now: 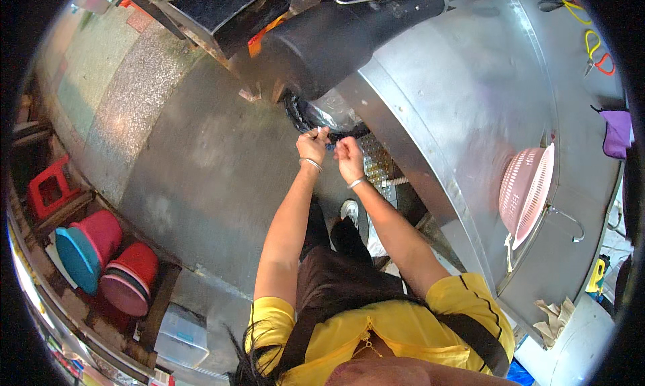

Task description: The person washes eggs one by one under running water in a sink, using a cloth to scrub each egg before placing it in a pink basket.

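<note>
My left hand (313,143) is raised over a bin lined with a black plastic bag (298,115), its fingers pinched on a small white thing (322,129) too small to name. Close to its right is my right hand (348,153), fingers curled and slightly blurred; whether it holds anything cannot be told. Clear plastic film (335,109) lies inside the black bag. A large dark cylinder (322,48) hangs over the far part of the bin and hides some of it.
At the right runs a metal counter (453,83) with a pink colander (524,194), scissors (598,56) and a purple cloth (616,133). A perforated metal plate (375,159) lies below the counter's edge. Red and blue tubs (78,260) and a clear plastic box (182,335) stand at the lower left.
</note>
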The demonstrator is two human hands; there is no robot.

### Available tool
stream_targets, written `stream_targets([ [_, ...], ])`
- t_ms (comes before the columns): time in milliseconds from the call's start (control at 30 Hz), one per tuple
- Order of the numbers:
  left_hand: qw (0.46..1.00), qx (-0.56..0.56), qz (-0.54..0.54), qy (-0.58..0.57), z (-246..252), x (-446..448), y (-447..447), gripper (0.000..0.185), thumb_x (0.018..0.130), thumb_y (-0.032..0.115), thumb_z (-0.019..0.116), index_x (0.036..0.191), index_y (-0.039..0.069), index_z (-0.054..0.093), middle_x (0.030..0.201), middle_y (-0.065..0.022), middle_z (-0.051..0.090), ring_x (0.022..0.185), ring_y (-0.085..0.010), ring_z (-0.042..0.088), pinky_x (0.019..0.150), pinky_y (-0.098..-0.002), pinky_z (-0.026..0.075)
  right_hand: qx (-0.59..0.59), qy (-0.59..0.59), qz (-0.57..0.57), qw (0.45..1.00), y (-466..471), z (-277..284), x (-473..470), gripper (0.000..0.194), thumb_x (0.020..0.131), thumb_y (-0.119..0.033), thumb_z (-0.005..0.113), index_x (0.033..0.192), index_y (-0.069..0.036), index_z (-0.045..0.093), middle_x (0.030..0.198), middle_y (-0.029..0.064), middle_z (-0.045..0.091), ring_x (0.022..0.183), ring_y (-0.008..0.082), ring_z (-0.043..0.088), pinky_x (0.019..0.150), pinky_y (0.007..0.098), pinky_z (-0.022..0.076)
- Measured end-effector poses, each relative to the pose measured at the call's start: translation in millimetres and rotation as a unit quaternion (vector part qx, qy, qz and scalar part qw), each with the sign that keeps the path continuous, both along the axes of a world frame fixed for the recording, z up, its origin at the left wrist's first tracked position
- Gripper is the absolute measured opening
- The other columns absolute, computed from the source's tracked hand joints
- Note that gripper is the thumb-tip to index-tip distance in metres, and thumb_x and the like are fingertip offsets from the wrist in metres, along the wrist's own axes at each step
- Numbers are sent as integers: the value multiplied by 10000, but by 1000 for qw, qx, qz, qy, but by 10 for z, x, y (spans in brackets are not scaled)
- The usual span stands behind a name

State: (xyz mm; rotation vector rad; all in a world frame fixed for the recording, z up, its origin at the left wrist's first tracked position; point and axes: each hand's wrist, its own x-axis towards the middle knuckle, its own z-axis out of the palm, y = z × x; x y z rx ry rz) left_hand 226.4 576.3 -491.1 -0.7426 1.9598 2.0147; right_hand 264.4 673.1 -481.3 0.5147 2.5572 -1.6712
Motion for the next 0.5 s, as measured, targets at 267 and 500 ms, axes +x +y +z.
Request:
stream_targets([
  [267, 920, -159, -303, 189, -1805, -636, 485, 961, 683, 176, 615, 1291, -34, -98, 1231, -225, 357, 1078, -300, 434, 932, -280, 311, -26, -138, -31, 990, 739, -135, 1036, 406, 758, -48, 533, 1133, -29, 378, 1034, 88, 466, 810, 153, 521, 679, 268, 449],
  [500, 984, -159, -84, 15, -2177, -612, 483, 367, 675, 79, 573, 1017, 28, 451, 910, -189, 570, 861, -309, 559, 751, -341, 439, -143, -258, 11, 956, 995, 177, 1827, 283, 808, -185, 554, 1040, -47, 467, 899, 58, 550, 742, 138, 565, 658, 285, 493],
])
